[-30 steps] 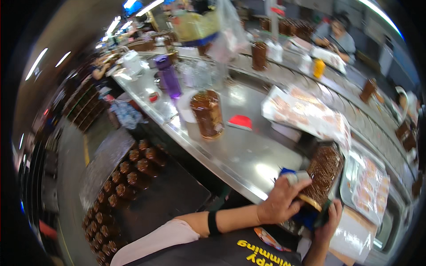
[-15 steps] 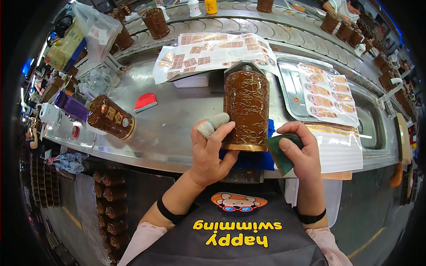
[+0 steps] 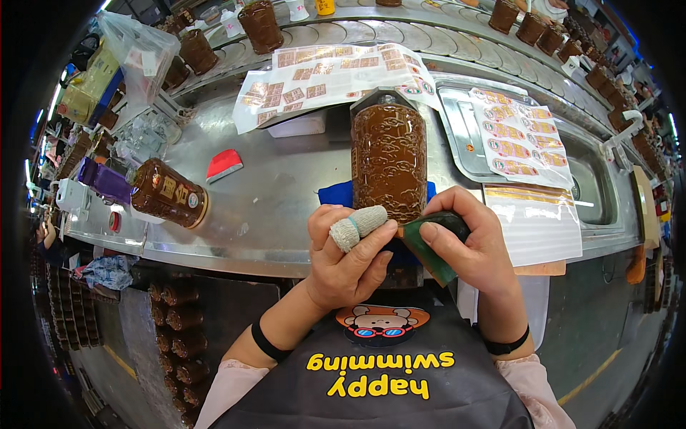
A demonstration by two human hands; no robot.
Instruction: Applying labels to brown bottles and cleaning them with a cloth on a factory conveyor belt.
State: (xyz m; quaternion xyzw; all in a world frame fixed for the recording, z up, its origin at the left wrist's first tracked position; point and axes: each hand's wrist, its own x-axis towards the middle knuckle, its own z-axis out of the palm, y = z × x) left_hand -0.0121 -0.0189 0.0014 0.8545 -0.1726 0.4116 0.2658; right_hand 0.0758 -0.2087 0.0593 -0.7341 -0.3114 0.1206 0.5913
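Note:
A brown glossy bottle (image 3: 389, 154) with a raised pattern lies before me, its base toward me, on a blue cloth (image 3: 336, 194). At its base edge, the curled fingers of my left hand (image 3: 348, 261) grip it, a knitted grey-white finger cover on one of them. My right hand (image 3: 475, 247) pinches a green flat scraper (image 3: 427, 252) with a dark handle. The scraper's tip meets the bottle's near edge, close to my left fingertips. Both hands hide most of the base rim.
Printed label sheets (image 3: 321, 75) lie beyond the bottle; more labels (image 3: 522, 139) rest on a metal tray (image 3: 457, 136). A labelled brown bottle (image 3: 169, 193) and red scraper (image 3: 224, 165) are at left. At right is a sink (image 3: 597, 186). A conveyor (image 3: 400, 36) runs behind.
My left hand has slid down and right along the bottle to its base edge. The green scraper in my right hand has moved left against that edge. The view has shifted slightly.

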